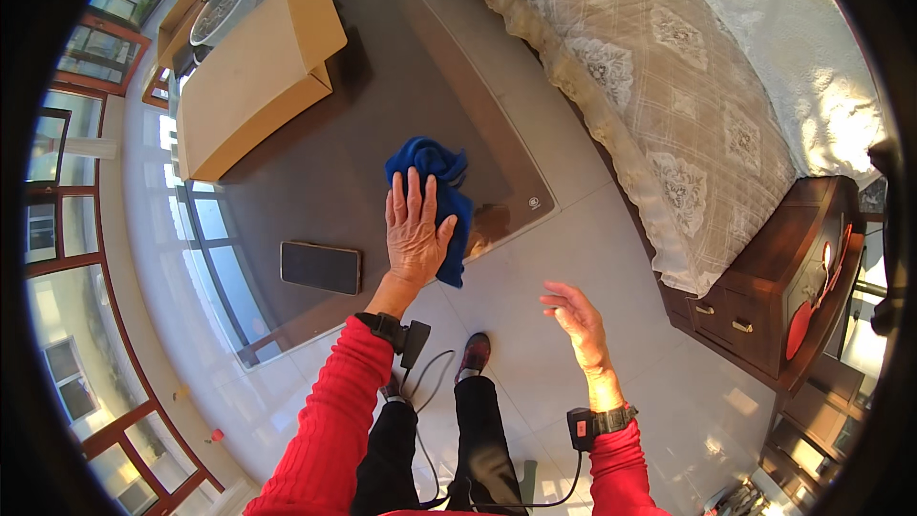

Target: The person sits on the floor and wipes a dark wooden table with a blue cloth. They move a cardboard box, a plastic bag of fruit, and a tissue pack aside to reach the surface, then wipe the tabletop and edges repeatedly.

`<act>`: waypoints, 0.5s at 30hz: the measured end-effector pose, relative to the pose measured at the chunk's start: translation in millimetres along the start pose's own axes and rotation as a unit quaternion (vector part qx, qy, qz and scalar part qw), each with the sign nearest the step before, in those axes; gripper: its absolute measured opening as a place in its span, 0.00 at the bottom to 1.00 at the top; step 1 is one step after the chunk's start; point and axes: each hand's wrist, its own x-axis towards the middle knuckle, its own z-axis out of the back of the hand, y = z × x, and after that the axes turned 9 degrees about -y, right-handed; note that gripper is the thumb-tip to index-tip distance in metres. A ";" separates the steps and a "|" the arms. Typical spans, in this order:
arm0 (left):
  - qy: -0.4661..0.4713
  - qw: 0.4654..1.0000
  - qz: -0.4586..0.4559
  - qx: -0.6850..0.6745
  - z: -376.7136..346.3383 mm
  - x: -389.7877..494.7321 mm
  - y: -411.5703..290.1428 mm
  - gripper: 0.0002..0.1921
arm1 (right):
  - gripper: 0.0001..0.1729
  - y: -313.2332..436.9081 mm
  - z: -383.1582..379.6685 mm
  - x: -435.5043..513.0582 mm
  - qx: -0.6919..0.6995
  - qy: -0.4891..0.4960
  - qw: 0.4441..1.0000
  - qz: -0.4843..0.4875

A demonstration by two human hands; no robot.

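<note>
My left hand (413, 233) lies palm down on a crumpled blue cloth (430, 158), its fingers extended rather than closed around it. Beneath the cloth is a dark table with a glossy, see-through top sheet (337, 179); one end of the cloth reaches past the table's edge. A smartphone (320, 268) with a dark screen lies flat on the table, to the left of my left wrist. My right hand (579, 321) is held above the tiled floor, off to the right of the table, with fingers loosely bent and nothing in it.
A cardboard box (251, 79) with a raised flap and a clear plastic tub (223, 11) stand at the table's far left. To the right is a bed with a patterned beige cover (645, 86), beside a dark wooden cabinet (759, 301). Cables (430, 444) hang near my legs.
</note>
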 end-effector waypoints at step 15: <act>-0.087 0.992 0.043 0.083 -78.4 171.2 70.2 0.30 | 0.30 47.1 -55.3 190.9 -0.425 -0.119 0.830 0.342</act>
